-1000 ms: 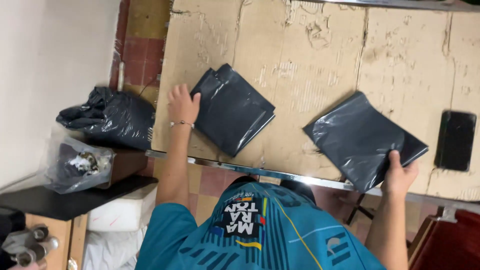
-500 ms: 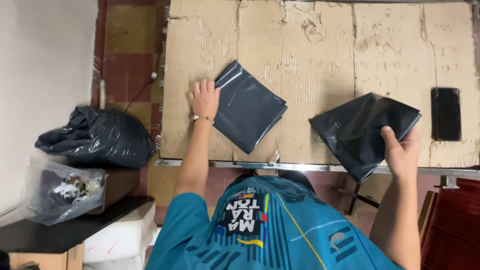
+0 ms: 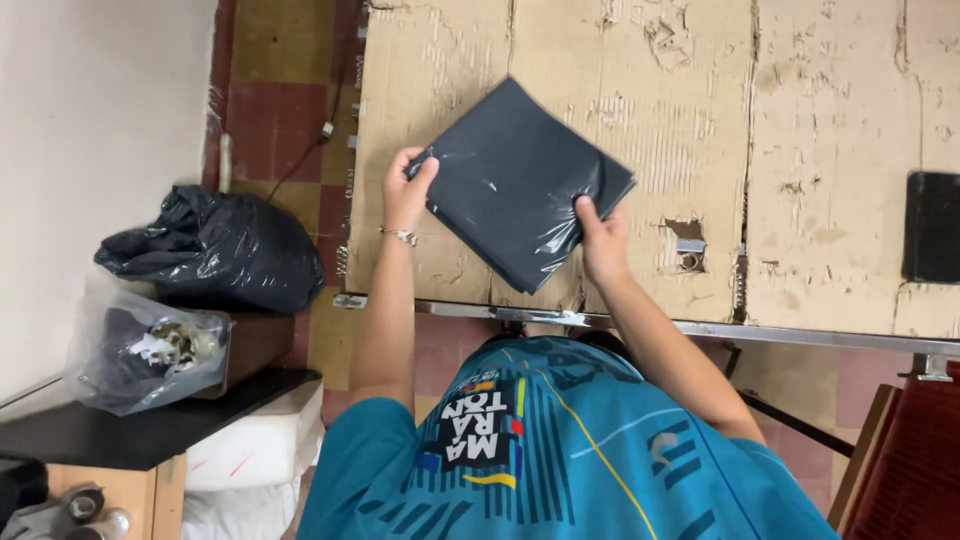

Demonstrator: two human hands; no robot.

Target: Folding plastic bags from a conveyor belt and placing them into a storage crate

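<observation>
On the cardboard-covered table (image 3: 820, 150), whose brown sheets are scuffed, torn and peeled in patches and edged near the person by a metal rail, lies a flat dark grey plastic package (image 3: 520, 180), roughly square, turned like a diamond, smooth and slightly glossy with fine creases catching the light. It rests left of the table's middle, close to the near edge. At the left corner the left hand (image 3: 405, 195) pinches the package, fingers curled over the top and thumb beneath, a thin bracelet on the wrist. At the right corner the right hand (image 3: 600, 235) grips it likewise, fingers closed on the plastic edge. Both forearms reach forward from a teal printed shirt (image 3: 560, 450), elbows bent and spread apart. Far right on the table sits a black rectangular phone (image 3: 930, 228), well apart from the package. Off the table to the left, a crumpled black plastic bag (image 3: 215, 245) bulges on a brown box, its contents hidden. Just near of it, a clear plastic bag (image 3: 140, 345) holds dark items and small pale pieces, too jumbled to make out, on a black shelf (image 3: 130, 430).
</observation>
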